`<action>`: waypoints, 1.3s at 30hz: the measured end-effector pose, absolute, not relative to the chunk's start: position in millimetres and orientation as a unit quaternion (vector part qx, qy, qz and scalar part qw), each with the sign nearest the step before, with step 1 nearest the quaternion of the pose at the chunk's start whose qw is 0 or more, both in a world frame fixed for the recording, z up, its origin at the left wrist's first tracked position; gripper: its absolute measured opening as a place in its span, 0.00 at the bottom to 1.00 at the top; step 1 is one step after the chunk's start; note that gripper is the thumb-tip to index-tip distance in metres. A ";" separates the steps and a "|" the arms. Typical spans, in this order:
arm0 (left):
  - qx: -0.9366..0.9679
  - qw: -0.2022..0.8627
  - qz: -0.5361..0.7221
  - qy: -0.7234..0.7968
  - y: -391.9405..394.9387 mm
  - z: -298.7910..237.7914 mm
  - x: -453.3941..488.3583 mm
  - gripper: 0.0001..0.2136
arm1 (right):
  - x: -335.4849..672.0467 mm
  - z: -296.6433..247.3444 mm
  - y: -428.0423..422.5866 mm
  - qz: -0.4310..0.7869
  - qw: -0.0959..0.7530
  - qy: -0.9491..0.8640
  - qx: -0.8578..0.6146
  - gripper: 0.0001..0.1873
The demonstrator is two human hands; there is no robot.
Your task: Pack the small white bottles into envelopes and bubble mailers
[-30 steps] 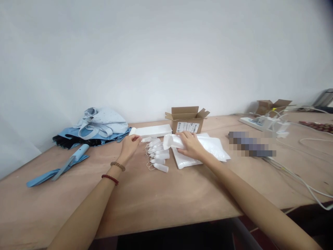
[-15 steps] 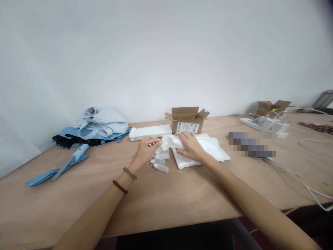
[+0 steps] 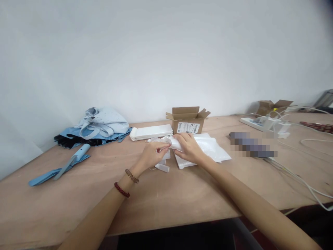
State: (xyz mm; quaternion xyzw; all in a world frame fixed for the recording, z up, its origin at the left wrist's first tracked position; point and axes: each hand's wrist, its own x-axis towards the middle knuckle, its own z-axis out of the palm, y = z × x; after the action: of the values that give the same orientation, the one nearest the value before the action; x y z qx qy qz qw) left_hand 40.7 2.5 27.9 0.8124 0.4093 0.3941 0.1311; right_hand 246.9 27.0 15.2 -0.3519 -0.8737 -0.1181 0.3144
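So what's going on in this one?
A person is working at a wooden table. The right hand holds a white pouch, and the left hand is at the pouch's left end; what its fingers grip is hard to see. Small translucent bottles lie on the table, partly hidden by that hand. An open cardboard box stands behind.

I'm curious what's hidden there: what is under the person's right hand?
Under the right hand are the white pouch it holds and, lower, flat white packets. The hand covers part of both; anything inside the pouch cannot be seen.
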 end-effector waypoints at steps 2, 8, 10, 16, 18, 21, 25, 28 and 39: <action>0.812 0.105 0.403 0.408 1.5 29.1 39.4 0.10 | 246.7 15.0 27.2 -0.119 0.316 -0.873 -0.352 0.23; 0.739 0.066 0.515 0.431 2.7 35.4 33.7 0.11 | 248.1 16.9 26.8 -0.129 0.334 -0.863 -0.356 0.22; 0.709 0.157 0.527 0.441 6.2 34.8 33.5 0.13 | 248.2 17.3 26.4 -0.137 0.338 -0.862 -0.352 0.22; 0.637 0.407 0.485 0.440 9.4 29.8 39.7 0.13 | 246.0 16.6 24.4 -0.152 0.361 -0.866 -0.311 0.23; 0.612 0.439 0.494 0.435 7.0 29.8 41.3 0.13 | 245.5 16.7 23.5 -0.154 0.368 -0.867 -0.300 0.23; 0.569 0.521 0.493 0.402 4.7 30.8 40.5 0.13 | 245.3 17.9 21.9 -0.152 0.375 -0.865 -0.296 0.22; 0.538 0.605 0.478 0.342 5.2 31.8 37.1 0.14 | 245.1 18.9 20.8 -0.154 0.380 -0.867 -0.285 0.24; 0.534 0.598 0.481 0.356 5.1 30.7 38.0 0.14 | 244.9 18.3 20.7 -0.152 0.382 -0.869 -0.276 0.25; 0.546 0.390 0.553 0.494 7.8 21.9 49.9 0.10 | 230.8 17.2 11.8 -0.240 0.320 -0.874 -0.276 0.29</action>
State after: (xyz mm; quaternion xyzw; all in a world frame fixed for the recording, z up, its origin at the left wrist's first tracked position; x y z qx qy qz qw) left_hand 49.9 7.8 21.9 0.5464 0.4939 0.5528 0.3898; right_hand 230.8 11.8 17.2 -0.2757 -0.8741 -0.2400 0.3198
